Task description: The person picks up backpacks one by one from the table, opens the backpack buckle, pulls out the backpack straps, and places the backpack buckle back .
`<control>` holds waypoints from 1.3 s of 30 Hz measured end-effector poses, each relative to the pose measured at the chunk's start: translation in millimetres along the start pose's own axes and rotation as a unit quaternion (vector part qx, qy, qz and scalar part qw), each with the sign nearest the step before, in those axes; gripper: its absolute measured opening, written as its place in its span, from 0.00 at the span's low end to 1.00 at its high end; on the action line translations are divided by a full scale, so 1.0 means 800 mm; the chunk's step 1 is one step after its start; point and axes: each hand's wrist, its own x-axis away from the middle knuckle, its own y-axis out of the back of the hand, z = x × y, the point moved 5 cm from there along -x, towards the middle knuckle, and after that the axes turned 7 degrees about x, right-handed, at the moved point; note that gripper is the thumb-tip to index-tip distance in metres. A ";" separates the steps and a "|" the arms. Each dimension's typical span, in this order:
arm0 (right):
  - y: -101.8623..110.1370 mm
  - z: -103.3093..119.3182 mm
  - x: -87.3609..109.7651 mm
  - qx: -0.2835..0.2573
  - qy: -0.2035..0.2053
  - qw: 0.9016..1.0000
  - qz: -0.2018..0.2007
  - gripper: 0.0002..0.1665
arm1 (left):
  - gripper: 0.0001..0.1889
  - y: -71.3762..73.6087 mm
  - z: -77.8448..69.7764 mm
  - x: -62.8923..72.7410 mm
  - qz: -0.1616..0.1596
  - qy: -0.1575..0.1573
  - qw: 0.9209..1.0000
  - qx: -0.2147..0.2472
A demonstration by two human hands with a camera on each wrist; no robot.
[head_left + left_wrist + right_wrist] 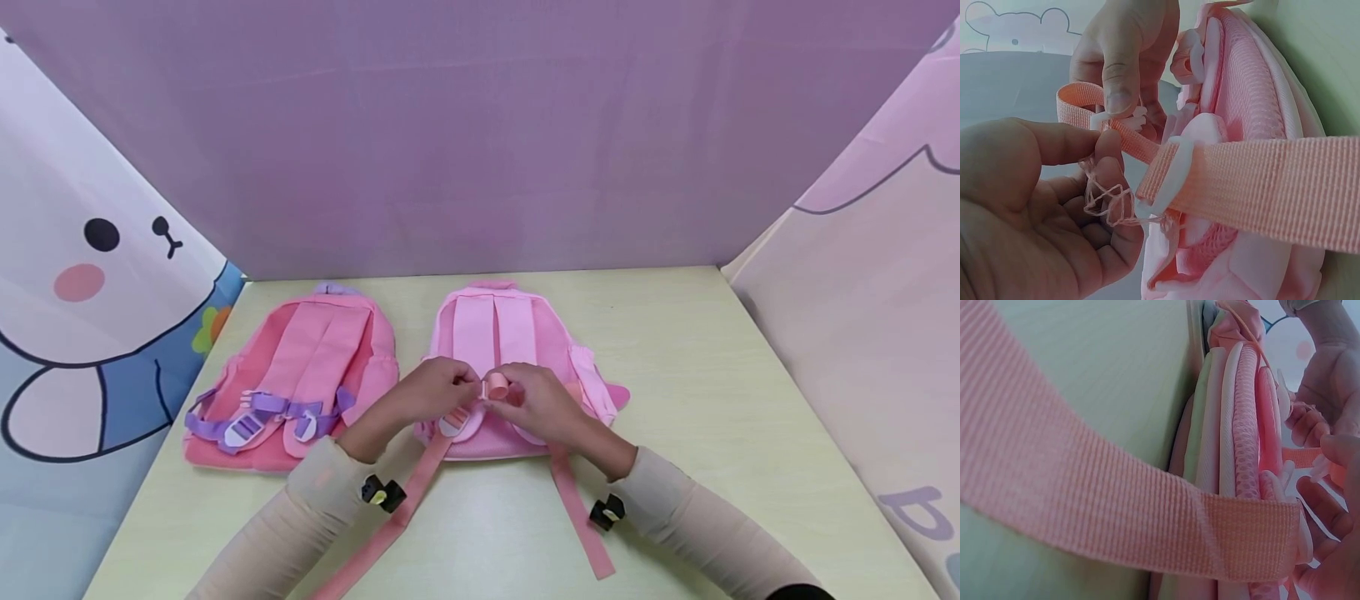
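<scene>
A light pink backpack (517, 329) lies on the table with its shoulder straps facing up. Over its lower part my two hands meet. My right hand (536, 402) holds a small white buckle (1100, 120), its thumb on top, with peach webbing (1072, 114) looping out of it. At that same buckle my left hand (442, 387) pinches the webbing's end between thumb and finger. Loose frayed threads (1110, 203) dangle beneath those fingers. Close by, a white strap adjuster (1174, 178) carries a wide peach strap; its long tail runs toward the table's near edge.
To the left lies a coral-pink backpack (322, 333) with purple straps. A second peach strap tail (581, 517) hangs from the light pink bag's lower right. A purple panel (480, 142) stands behind the table (675, 350), and printed cloth walls flank it.
</scene>
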 end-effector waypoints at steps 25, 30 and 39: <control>0.004 0.009 -0.002 0.022 0.011 0.999 -0.020 0.11 | 0.11 0.003 0.003 0.000 -0.018 0.022 1.000 0.010; 0.002 0.008 -0.002 0.025 0.008 0.999 -0.019 0.11 | 0.11 0.003 0.003 0.000 -0.020 0.023 0.999 0.007; 0.000 0.007 -0.002 0.031 0.009 0.999 -0.029 0.13 | 0.11 0.002 0.003 0.000 -0.019 0.030 0.999 0.004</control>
